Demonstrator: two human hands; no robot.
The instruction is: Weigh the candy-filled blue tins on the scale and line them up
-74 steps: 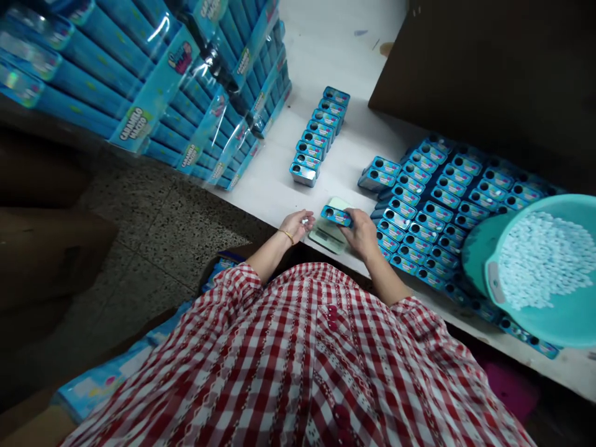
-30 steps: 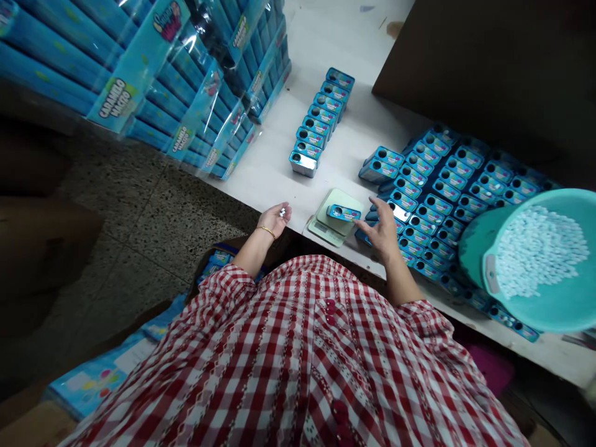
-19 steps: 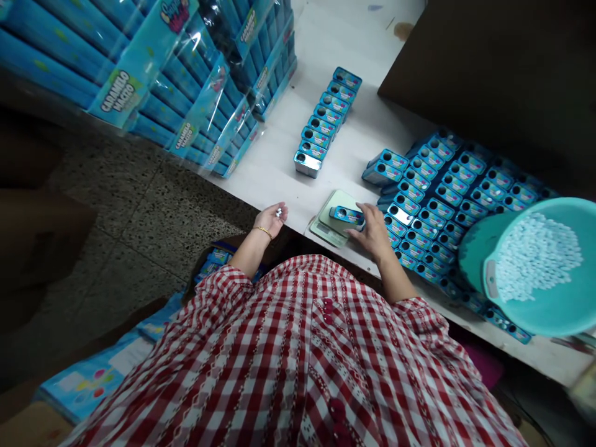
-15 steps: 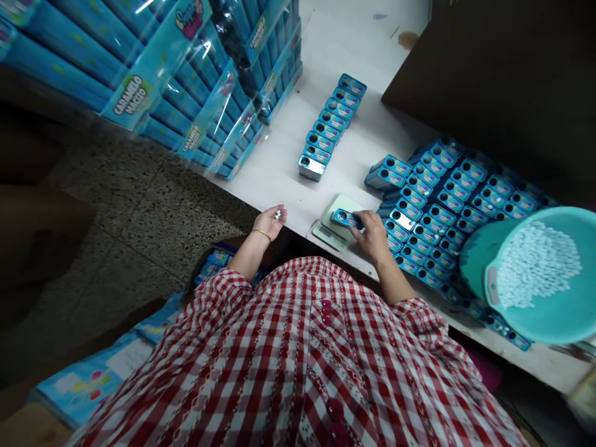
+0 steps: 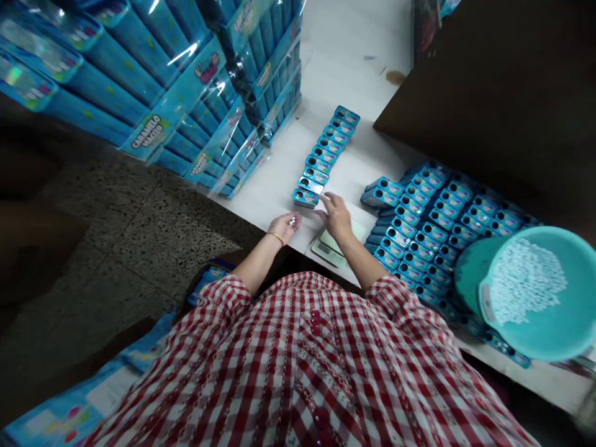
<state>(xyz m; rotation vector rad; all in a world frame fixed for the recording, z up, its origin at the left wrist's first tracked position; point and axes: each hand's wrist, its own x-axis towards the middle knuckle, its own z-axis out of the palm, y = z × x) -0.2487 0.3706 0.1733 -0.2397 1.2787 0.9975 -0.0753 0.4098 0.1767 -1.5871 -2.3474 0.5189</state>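
Note:
My left hand [image 5: 284,228], palm up with curled fingers, holds a few small white candies [image 5: 292,220] at the table's front edge. My right hand [image 5: 337,218] is just right of the nearest blue tin [image 5: 305,198], its fingers apart and holding nothing. That tin stands at the front end of a slanting row of blue tins [image 5: 324,154], each with a dark round hole in its top. Under my right wrist lies a pale green kitchen scale [image 5: 328,245], partly hidden by the forearm.
Many blue tins [image 5: 421,226] stand packed together at the right. A teal bucket [image 5: 577,329] of white candies tilts beside them. Stacked, plastic-wrapped trays of blue packs [image 5: 186,112] rise at the left. A dark brown panel [image 5: 488,81] bounds the table's back right.
My right hand has carried the blue tin left from the scale to the row's front end and let it go. My left hand still holds the candies.

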